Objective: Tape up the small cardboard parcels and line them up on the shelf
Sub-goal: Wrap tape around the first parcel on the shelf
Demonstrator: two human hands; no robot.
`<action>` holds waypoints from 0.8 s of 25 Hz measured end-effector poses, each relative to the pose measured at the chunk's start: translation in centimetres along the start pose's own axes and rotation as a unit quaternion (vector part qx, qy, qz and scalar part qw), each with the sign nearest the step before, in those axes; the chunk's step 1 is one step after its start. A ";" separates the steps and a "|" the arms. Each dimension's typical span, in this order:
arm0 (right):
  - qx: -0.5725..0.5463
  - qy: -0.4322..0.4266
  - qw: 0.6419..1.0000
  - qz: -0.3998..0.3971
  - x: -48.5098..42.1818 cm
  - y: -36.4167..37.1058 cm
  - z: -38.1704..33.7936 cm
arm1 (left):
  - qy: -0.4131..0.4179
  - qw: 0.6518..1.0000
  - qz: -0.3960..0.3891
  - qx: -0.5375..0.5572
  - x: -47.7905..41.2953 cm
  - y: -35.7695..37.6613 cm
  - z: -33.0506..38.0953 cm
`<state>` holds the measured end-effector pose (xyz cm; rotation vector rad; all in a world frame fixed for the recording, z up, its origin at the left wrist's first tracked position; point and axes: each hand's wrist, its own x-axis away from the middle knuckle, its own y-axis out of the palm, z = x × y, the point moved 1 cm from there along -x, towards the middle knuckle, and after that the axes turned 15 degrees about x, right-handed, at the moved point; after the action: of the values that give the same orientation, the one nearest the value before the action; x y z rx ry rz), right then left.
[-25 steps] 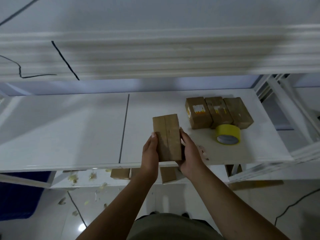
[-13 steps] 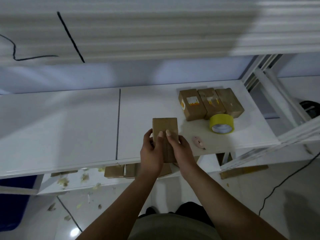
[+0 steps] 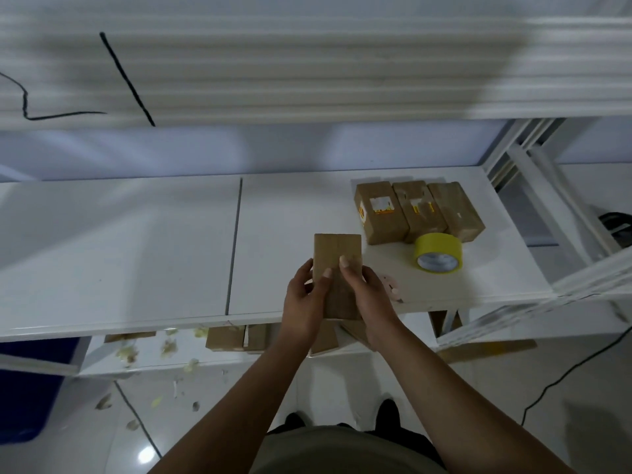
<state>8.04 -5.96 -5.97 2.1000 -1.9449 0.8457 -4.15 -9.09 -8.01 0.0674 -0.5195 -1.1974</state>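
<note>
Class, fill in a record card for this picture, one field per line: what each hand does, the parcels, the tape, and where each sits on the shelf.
In hand: small cardboard parcel, above the front edge of the white shelf
Left: left hand grips its left side, thumb on top
Right: right hand grips its right side, thumb on top
Row: three parcels side by side at the shelf's back right
Tape: yellow tape roll in front of the row
</note>
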 end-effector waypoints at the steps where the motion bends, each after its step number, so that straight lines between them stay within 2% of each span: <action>1: 0.038 -0.011 0.999 0.012 -0.3 -0.7 -0.2 | 0.002 0.999 0.024 -0.027 -0.4 0.1 -0.1; 3: 0.121 -0.077 0.986 0.090 -0.8 -2.9 -0.2 | -0.002 0.994 0.073 -0.075 -1.4 0.3 -0.2; 4: 0.155 -0.135 0.967 0.148 -1.0 -4.4 -0.3 | 0.000 0.991 0.094 -0.097 -1.9 0.4 -0.3; 6: 0.230 -0.253 0.898 0.279 -1.5 -8.1 -0.4 | 0.005 0.981 0.130 -0.146 -3.2 0.8 -0.6; 7: 0.263 -0.273 0.864 0.331 -2.0 -10.1 -0.5 | 0.003 0.974 0.148 -0.173 -3.9 1.2 -0.8; 8: 0.291 -0.268 0.845 0.361 -2.6 -11.9 -0.5 | 0.002 0.967 0.162 -0.198 -4.5 1.6 -1.1; 10: 0.345 -0.210 0.850 0.338 -4.4 -15.0 -0.4 | 0.018 0.952 0.176 -0.248 -5.1 2.4 -1.7; 12: 0.381 -0.132 0.879 0.256 -6.1 -17.1 0.0 | 0.044 0.933 0.183 -0.307 -5.5 2.6 -2.4; 15: 0.414 -0.076 0.895 0.149 -8.5 -18.6 0.7 | 0.052 0.918 0.222 -0.325 -5.1 3.0 -2.7; 17: 0.385 -0.059 0.913 0.118 -9.6 -19.0 0.8 | 0.139 0.897 0.266 -0.324 -4.2 3.8 -2.6; 18: 0.339 -0.056 0.933 0.110 -10.1 -19.2 0.7 | 0.210 0.887 0.254 -0.324 -3.5 4.5 -2.6; 19: 0.276 -0.053 0.955 0.095 -10.3 -19.4 0.7 | 0.266 0.888 0.207 -0.313 -2.8 5.3 -2.8; 20: 0.219 -0.052 0.972 0.073 -10.4 -19.6 0.7 | 0.287 0.902 0.134 -0.293 -2.4 6.3 -3.2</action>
<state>27.00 5.55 -6.69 2.2878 -2.1469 1.3259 2.04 -5.28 -9.61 -0.1612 0.3525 -0.9570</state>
